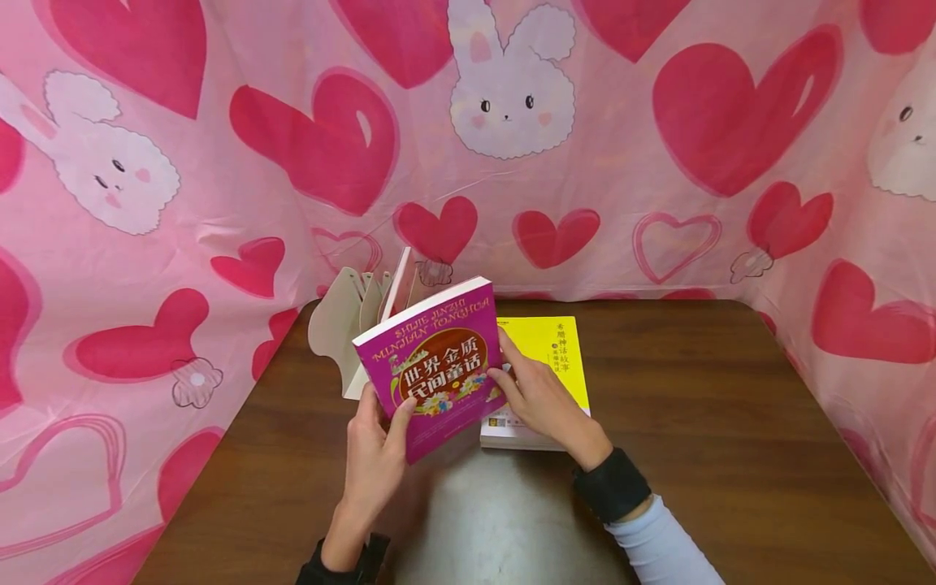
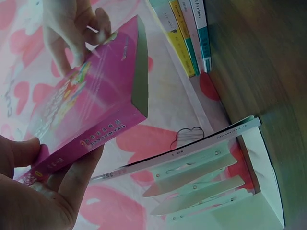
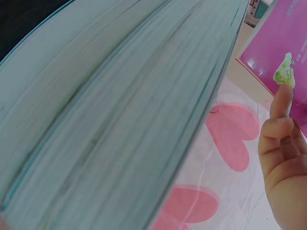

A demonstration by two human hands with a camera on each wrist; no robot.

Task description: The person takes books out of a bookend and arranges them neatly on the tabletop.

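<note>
In the head view a purple paperback book (image 1: 446, 422) is held tilted above the table, its front cover facing up. The left hand (image 1: 376, 443) grips its lower left side, thumb on the cover; the left wrist view shows that hand (image 2: 38, 196) around the spine. At the opposite side the right hand (image 1: 541, 394) pinches the edge, thumb in front. Below the right hand lies a stack of books topped by a yellow book (image 1: 541, 329). The right wrist view shows close page edges (image 3: 110, 115) and a hand (image 3: 288, 177) at the purple book.
A pale book rack (image 1: 335, 321) with dividers stands at the back left of the wooden table (image 1: 695, 455). One thin book (image 1: 397, 280) leans upright in it, just behind the purple book. A pink curtain (image 1: 614, 171) with hearts and rabbits encloses the table's back and sides.
</note>
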